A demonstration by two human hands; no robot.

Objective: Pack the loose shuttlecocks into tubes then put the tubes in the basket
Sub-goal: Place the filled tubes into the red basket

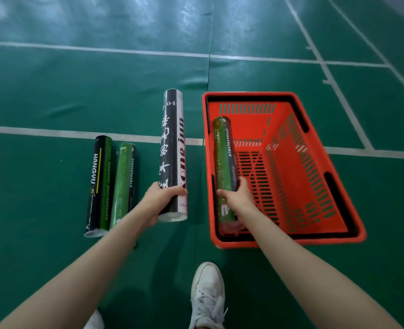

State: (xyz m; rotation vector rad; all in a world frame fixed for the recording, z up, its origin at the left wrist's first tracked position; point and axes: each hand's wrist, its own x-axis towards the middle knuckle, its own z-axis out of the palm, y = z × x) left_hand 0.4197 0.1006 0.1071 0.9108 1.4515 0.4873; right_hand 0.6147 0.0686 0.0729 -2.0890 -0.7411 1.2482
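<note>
- Tubes, four in all on my feed: two are in the hands and two lie on the green court floor
- On my screen the left hand has its fingers and thumb curled round the near end of the black-and-white tube
- That tube points away from the person and sits just left of the basket, outside it; I cannot tell whether it touches the floor
- The right hand is wrapped round the near part of the held green tube, fingers curled over it
- This tube is inside the red basket, lying along its left wall with its near end by the near-left corner; I cannot make out whether it rests on the bottom
- The basket stands on the floor to the right of the other tubes, with slotted walls and black handles folded along the rim
- Far left, the black HANGYU tube lies on the floor, and the floor green tube lies right beside it, both pointing away
- The left forearm crosses over the near end of the floor green tube
- A white court line runs across just beyond those two tubes, toward the basket
- One white shoe shows between the arms, and I see the edge of a second shoe at the bottom
</note>
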